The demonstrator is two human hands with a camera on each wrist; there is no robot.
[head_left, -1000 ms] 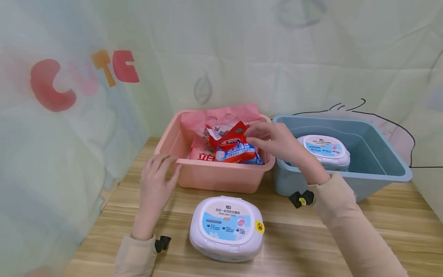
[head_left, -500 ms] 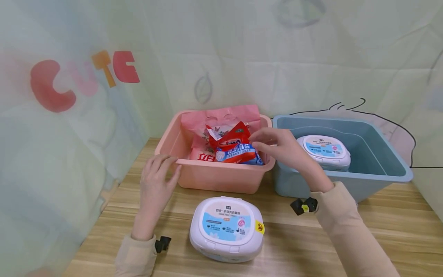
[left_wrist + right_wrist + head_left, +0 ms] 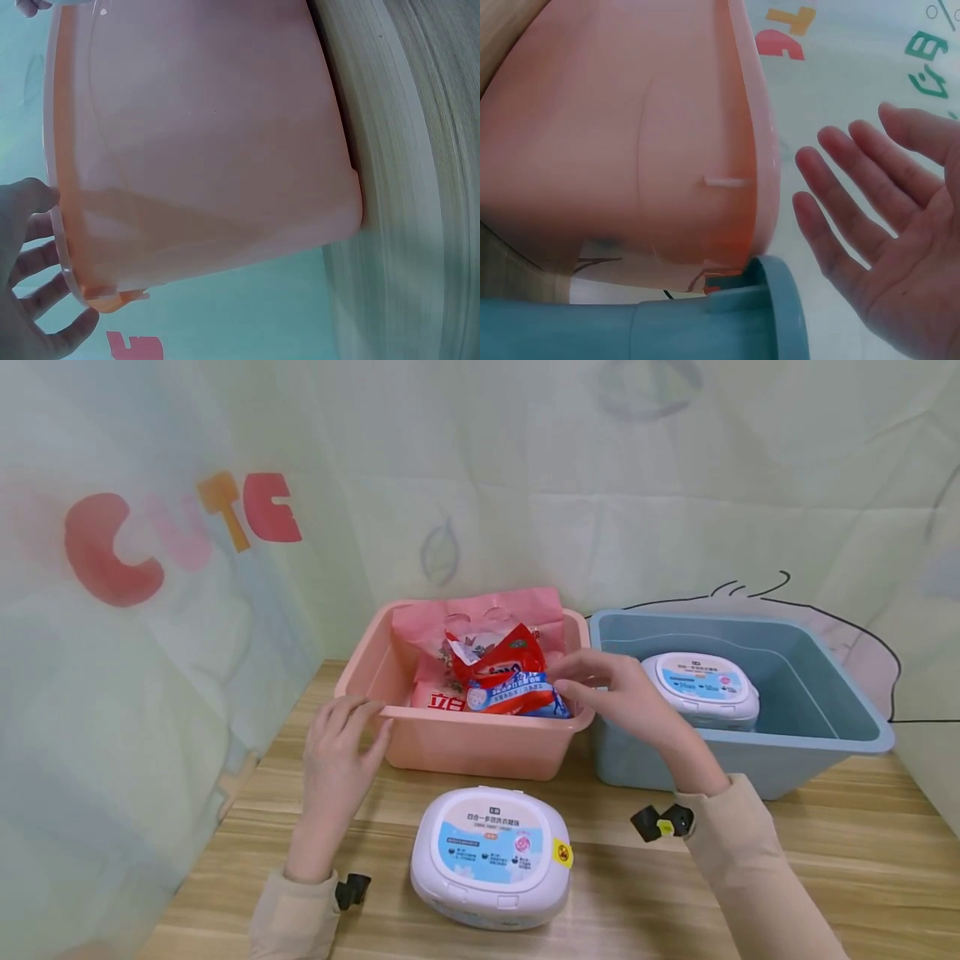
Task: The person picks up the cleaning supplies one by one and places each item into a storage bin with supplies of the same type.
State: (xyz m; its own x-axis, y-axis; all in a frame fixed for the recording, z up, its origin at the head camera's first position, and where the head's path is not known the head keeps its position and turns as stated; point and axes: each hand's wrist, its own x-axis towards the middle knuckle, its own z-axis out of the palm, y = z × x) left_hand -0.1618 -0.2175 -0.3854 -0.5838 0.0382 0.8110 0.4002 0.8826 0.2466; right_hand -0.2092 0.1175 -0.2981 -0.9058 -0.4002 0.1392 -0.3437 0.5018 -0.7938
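Note:
My left hand (image 3: 337,750) rests its fingers on the front left corner of the pink bin's rim (image 3: 480,717). In the left wrist view those spread fingers (image 3: 39,298) touch the rim. Inside the bin stand a pink bag (image 3: 431,672) and a red and blue detergent bag (image 3: 506,668), crumpled at its top. My right hand (image 3: 637,697) hovers above the bin's right rim, beside the detergent bag. The right wrist view shows that hand (image 3: 907,240) with fingers extended, palm visible, holding nothing. A white oval laundry-pod box (image 3: 491,860) sits in front of the pink bin.
A blue bin (image 3: 750,747) stands against the pink bin's right side. It contains a similar white box (image 3: 705,689). Behind the bins hangs a printed cloth (image 3: 487,485). Everything stands on a wood-grain table (image 3: 637,902).
My right hand has drawn back to the right and slightly down, away from the detergent bag. My left hand has stayed on the rim. Bins and boxes have not moved.

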